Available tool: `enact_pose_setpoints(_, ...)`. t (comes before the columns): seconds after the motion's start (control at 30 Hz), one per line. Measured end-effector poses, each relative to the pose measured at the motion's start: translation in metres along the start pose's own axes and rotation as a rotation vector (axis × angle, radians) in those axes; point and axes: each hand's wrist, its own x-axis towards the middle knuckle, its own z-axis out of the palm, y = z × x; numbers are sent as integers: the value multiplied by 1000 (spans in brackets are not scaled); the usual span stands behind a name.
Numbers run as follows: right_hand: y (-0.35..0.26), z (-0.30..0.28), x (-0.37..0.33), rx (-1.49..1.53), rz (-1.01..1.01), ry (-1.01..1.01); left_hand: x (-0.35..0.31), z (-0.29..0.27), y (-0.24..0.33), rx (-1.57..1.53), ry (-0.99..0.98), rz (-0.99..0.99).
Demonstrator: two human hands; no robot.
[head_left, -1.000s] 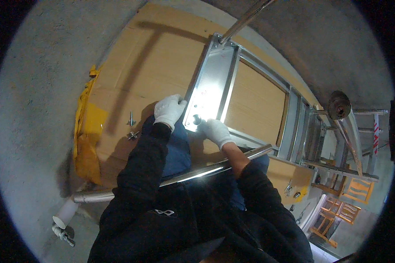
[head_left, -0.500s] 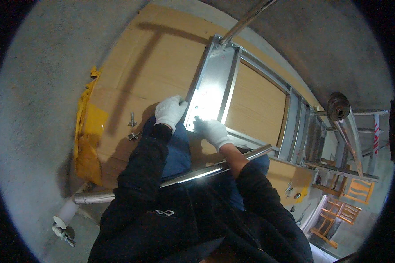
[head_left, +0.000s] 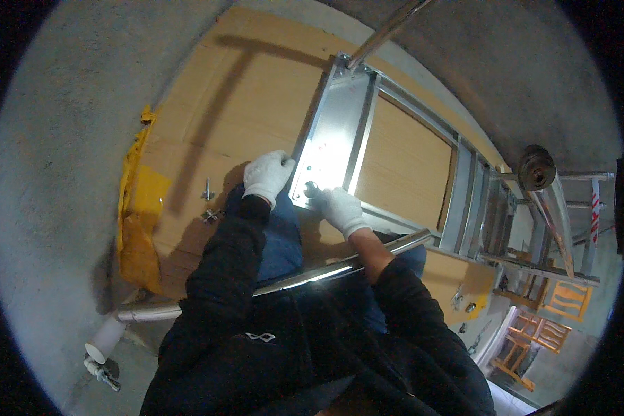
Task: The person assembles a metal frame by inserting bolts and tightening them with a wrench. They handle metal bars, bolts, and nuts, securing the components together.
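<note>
A silvery metal frame (head_left: 340, 114) with a flat end plate and crossbars lies on cardboard in front of me. My right hand (head_left: 342, 210), in a white glove, is closed around a wrench (head_left: 311, 187). The wrench's head rests at the plate's near corner, and the glove hides its handle. My left hand (head_left: 267, 179), also gloved in white, is closed with curled fingers at the plate's left edge. What those fingers grip is hidden. Loose bolts (head_left: 208, 189) lie on the cardboard to the left of my left forearm.
A shiny metal tube (head_left: 319, 272) crosses over my lap, below my right wrist. Another tube (head_left: 388, 35) rises from the frame's far corner. Cardboard (head_left: 256, 90) covers the floor, with yellow tape (head_left: 135, 229) at its left edge. Wooden chairs (head_left: 567, 300) stand at the right.
My right hand and the wrench have shifted slightly, and the wrench's head shows more clearly. My left hand stays at the plate's edge.
</note>
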Motion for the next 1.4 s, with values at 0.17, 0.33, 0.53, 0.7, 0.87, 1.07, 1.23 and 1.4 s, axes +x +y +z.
enact_pose_setpoints(0.17, 4, 8, 7, 36, 36, -39, 1, 1, 0, -17, 3, 15)
enact_pose_setpoints(0.33, -4, 7, -1, -35, -52, 97, 2, 0, -1, 9, 1, -2)
enact_pose_setpoints(0.53, 4, 4, 6, -33, -5, -103, -1, 0, 2, -16, 5, 4)
enact_pose_setpoints(0.7, -4, 2, 2, -57, -52, -28, 2, 1, 0, 6, -1, 11)
enact_pose_setpoints(0.87, 0, -7, 5, 7, 52, -160, 2, -1, -1, 8, -6, 9)
enact_pose_setpoints(1.07, 5, 21, 3, -90, -118, 132, 2, 3, -1, -4, 9, 15)
enact_pose_setpoints(1.23, 9, 10, 13, -16, -27, -94, 1, -1, -1, -19, 1, 10)
enact_pose_setpoints(1.4, 17, 33, 18, -129, -127, 36, 2, 2, 2, -15, 5, 20)
